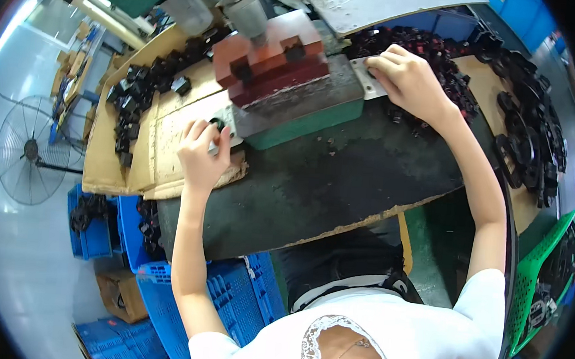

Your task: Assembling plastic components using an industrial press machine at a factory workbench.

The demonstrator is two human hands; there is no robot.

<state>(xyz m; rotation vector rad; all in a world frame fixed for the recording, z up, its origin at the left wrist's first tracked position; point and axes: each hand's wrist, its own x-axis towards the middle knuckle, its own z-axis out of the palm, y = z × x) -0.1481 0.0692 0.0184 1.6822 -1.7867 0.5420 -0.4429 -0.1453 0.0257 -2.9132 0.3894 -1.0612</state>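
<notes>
In front of me stands a press with a red-brown steel block (272,62) above a grey base with a green side (308,124). My left hand (203,152) is at the base's left end, fingers curled and thumb raised. A small grey piece shows between the fingers, too little of it to name, with a round black part (217,124) just above. At the right end, my right hand (411,81) rests its bent fingers on a pale metal plate (369,80). Whatever lies under those fingertips is mostly hidden.
Small black parts (133,102) lie in an opened cardboard box (162,164) on the left. More black and red parts (436,56) are heaped behind my right hand. Black rounded parts (527,129) line the right side. Blue crates (239,293) and a green basket (529,296) stand lower down.
</notes>
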